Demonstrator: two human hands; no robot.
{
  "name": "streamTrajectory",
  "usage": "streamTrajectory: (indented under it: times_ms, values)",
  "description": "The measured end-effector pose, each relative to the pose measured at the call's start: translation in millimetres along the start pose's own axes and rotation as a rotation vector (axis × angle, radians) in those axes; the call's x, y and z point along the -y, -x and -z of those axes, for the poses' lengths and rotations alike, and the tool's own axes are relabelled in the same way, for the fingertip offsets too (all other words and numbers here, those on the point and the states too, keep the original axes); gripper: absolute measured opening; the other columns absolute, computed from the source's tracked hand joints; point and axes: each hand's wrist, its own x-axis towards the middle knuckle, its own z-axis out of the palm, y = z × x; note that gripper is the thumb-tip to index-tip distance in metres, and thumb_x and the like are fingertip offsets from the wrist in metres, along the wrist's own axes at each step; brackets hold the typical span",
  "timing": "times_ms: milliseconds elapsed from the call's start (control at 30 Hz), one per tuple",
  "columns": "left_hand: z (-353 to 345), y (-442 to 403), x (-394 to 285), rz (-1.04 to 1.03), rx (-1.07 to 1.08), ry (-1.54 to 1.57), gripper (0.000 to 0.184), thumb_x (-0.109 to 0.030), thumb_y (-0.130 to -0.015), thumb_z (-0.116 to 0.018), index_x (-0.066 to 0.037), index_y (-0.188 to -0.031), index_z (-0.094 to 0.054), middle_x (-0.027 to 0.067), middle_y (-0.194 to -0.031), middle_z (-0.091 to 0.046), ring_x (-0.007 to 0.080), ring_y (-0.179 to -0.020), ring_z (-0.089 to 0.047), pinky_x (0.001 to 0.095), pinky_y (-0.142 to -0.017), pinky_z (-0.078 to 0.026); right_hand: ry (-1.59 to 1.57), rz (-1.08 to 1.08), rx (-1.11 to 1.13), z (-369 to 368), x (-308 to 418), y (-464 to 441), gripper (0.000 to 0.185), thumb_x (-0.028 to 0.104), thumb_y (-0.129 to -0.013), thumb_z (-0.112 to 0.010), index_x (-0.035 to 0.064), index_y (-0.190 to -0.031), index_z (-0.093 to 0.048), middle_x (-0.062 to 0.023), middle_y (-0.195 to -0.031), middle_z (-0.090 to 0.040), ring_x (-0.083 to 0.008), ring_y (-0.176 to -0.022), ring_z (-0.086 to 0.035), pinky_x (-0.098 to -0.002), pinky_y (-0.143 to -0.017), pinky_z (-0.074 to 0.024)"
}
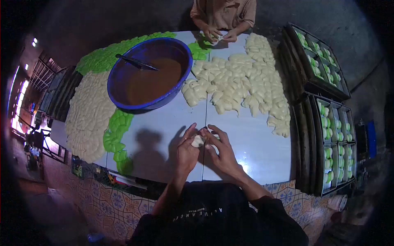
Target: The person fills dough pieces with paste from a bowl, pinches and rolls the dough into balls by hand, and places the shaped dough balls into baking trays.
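Observation:
My left hand (187, 156) is closed around a small rounded piece of white dough (198, 141), above the front middle of the pale tabletop (164, 127). Close against it, my right hand (223, 153) has its fingers curled, with the fingertips at the dough's upper side. A small pale green patch shows between the right fingers; what it is I cannot make out. Ahead of my hands lie many flattened white dough pieces (234, 82), some overlapping. Bright green dough pieces (117, 131) run down the left side beside more pale dough pieces (88, 110).
A large blue basin (186, 76) of brown filling stands at the back left, with a dark-handled tool (137, 62) in it. On the right are stacked trays (303, 92) of green-and-white dough balls. Across the table, another person's hands (219, 36) hold white dough.

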Motion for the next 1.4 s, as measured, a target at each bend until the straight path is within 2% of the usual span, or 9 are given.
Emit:
streamTrajectory:
  times_ms: [167, 233, 500, 667, 767, 867, 967, 1167, 1400]
  values:
    - [-17, 5, 7, 0.051, 0.137, 0.197, 0.054, -0.008, -0.094, -0.04, -0.002, -0.145, -0.023, 0.0238, -0.136, -0.043, 0.0307, -0.125, -0.043, 0.0444, -0.108, -0.032, -0.353, -0.139, -0.005, -10, -25, -7, 0.035, 0.016, -0.089, -0.062, 0.0033, -0.121, -0.061, -0.0134, -0.12, -0.05, -0.0271, -0.111, -0.05, -0.0372, -0.096, -0.0413]
    - [-15, 11, 9, -0.264, -0.112, -0.289, 0.054, -0.012, -0.096, -0.042, -0.003, -0.145, -0.022, 0.023, -0.138, -0.041, 0.0305, -0.127, -0.041, 0.0436, -0.108, -0.032, -0.324, -0.122, -0.088, 2, -6, -12, 0.032, 0.012, -0.089, -0.062, 0.0039, -0.12, -0.063, -0.0114, -0.114, -0.05, -0.0222, -0.109, -0.05, -0.034, -0.093, -0.042]
    - [-12, 18, 21, -0.295, -0.236, -0.589, 0.022, -0.006, -0.089, -0.064, 0.005, -0.108, -0.065, 0.0038, -0.093, -0.066, 0.0096, -0.089, -0.06, 0.0228, -0.082, -0.045, -0.233, 0.038, -0.275, -25, -24, -8, 0.026, -0.001, -0.085, -0.059, 0.0028, -0.108, -0.069, -0.0105, -0.112, -0.046, -0.018, -0.089, -0.053, -0.0283, -0.076, -0.0456]
    - [6, 5, 17, -0.226, 0.011, -0.372, 0.019, 0.01, -0.086, -0.054, 0.007, -0.101, -0.065, 0.0093, -0.103, -0.066, 0.0149, -0.088, -0.063, 0.0265, -0.077, -0.051, -0.428, 0.025, -0.122, -11, -27, -34, 0.036, 0.034, -0.094, -0.055, 0.0049, -0.111, -0.066, -0.0123, -0.118, -0.044, -0.0269, -0.117, -0.04, -0.039, -0.098, -0.0358]
    - [23, -3, 22, 0.262, -0.012, 0.365, 0.056, -0.027, -0.086, -0.068, 0.003, -0.129, -0.048, 0.014, -0.121, -0.058, 0.0213, -0.103, -0.06, 0.0321, -0.09, -0.049, -0.275, 0.142, -0.051, -26, -48, -32, 0.058, 0.054, -0.09, -0.054, 0.0081, -0.125, -0.056, -0.0134, -0.128, -0.044, -0.0275, -0.122, -0.038, -0.0441, -0.104, -0.0301]
    - [-13, -16, -8, 0.285, 0.191, 0.582, 0.088, -0.059, -0.079, -0.063, 0.004, -0.136, -0.039, 0.0183, -0.131, -0.05, 0.0277, -0.121, -0.049, 0.0386, -0.101, -0.041, -0.914, -0.18, 0.132, -21, -52, -39, 0.089, 0.064, -0.082, -0.059, 0.0057, -0.143, -0.03, -0.0093, -0.133, -0.042, -0.0239, -0.121, -0.042, -0.039, -0.1, -0.0359]
    - [3, -72, -40, 0.102, 0.488, 0.33, 0.113, -0.081, -0.071, -0.052, 0.002, -0.143, -0.026, 0.0208, -0.141, -0.039, 0.0309, -0.129, -0.041, 0.0422, -0.108, -0.032, -0.827, -0.175, 0.142, -30, -95, -44, 0.106, 0.079, -0.075, -0.052, 0.0073, -0.148, -0.024, -0.0068, -0.147, -0.024, -0.0208, -0.126, -0.035, -0.0379, -0.094, -0.0411]
    - [42, -237, -155, 0.116, -0.346, -1.436, 0.087, -0.074, -0.09, -0.025, -0.001, -0.124, -0.056, 0.02, -0.122, -0.058, 0.0291, -0.107, -0.056, 0.0399, -0.1, -0.038, -0.78, -0.211, -0.005, -26, -95, -53, 0.099, 0.076, -0.078, -0.051, 0.0106, -0.148, -0.027, -0.0059, -0.15, -0.023, -0.0194, -0.115, -0.039, -0.0325, -0.086, -0.0445]
    - [3, -215, -155, 0.041, -0.212, -1.696, 0.09, -0.075, -0.089, -0.021, 0.0, -0.12, -0.06, 0.0187, -0.118, -0.061, 0.0277, -0.1, -0.058, 0.0381, -0.097, -0.041, -0.97, -0.193, -0.107, -39, -99, -46, 0.067, 0.037, -0.096, -0.052, 0.0048, -0.148, -0.025, -0.0085, -0.143, -0.032, -0.018, -0.113, -0.046, -0.0296, -0.091, -0.045]
